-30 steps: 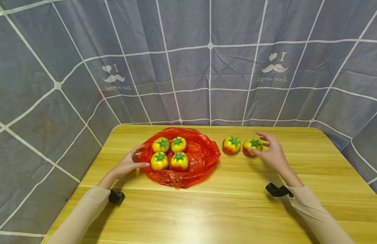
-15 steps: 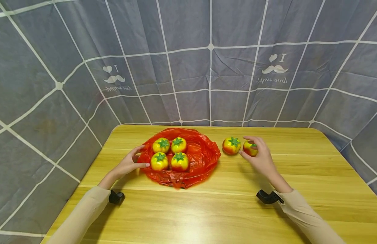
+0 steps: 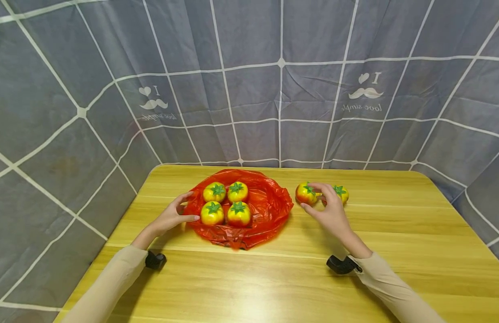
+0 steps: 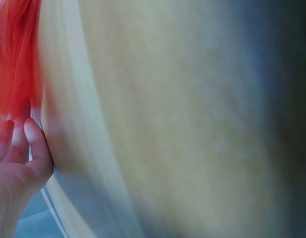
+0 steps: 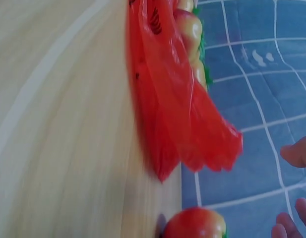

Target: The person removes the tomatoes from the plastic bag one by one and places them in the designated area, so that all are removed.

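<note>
My left hand rests at the left rim of a crumpled red plastic bag, thumb and fingers apart. In the left wrist view, red film overlaps some of that hand's fingers. Several yellow-and-red toy tomatoes with green leafy tops, such as the front-left tomato, sit in the bag. Two more are on the table to the right. My right hand hovers with thumb and fingers spread at the nearer loose tomato. It partly hides the other loose tomato. Nothing is in its grasp.
The wooden table reaches back to a grey curtain with white grid lines, which also hangs at both sides. A black wrist camera sits on my right wrist, another camera on my left.
My right hand has moved left, from the far-right tomato to the one nearer the bag. Both loose tomatoes stay where they were. My left hand and the bag have stayed in place.
</note>
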The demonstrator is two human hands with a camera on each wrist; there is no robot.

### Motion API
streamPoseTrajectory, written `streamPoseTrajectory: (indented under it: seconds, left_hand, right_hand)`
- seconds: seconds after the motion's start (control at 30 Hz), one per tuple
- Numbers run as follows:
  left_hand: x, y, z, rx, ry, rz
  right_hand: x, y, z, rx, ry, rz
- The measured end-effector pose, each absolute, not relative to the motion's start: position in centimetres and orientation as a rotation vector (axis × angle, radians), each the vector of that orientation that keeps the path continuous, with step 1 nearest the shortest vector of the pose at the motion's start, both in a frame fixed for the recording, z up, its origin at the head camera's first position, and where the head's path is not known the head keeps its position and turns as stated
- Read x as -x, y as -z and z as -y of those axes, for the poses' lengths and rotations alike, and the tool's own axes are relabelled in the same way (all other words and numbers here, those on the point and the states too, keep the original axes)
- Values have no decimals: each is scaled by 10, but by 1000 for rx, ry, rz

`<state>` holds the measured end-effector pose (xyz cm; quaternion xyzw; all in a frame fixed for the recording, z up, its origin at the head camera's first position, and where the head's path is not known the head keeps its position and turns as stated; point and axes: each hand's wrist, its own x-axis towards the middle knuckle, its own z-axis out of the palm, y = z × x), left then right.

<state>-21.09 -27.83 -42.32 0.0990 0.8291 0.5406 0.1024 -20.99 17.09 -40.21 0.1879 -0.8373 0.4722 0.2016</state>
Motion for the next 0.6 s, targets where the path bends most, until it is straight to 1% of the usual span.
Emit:
streamPoseTrajectory:
  seconds: [0.37, 0.6]
  left_hand:
    - [211, 422, 278, -266, -1579, -2449]
    - [212, 422, 278, -257, -1574, -2445]
  right_hand:
    - [210, 401, -141, -557, -1366, 2324]
    - [209, 398, -121, -597, -1474, 2318]
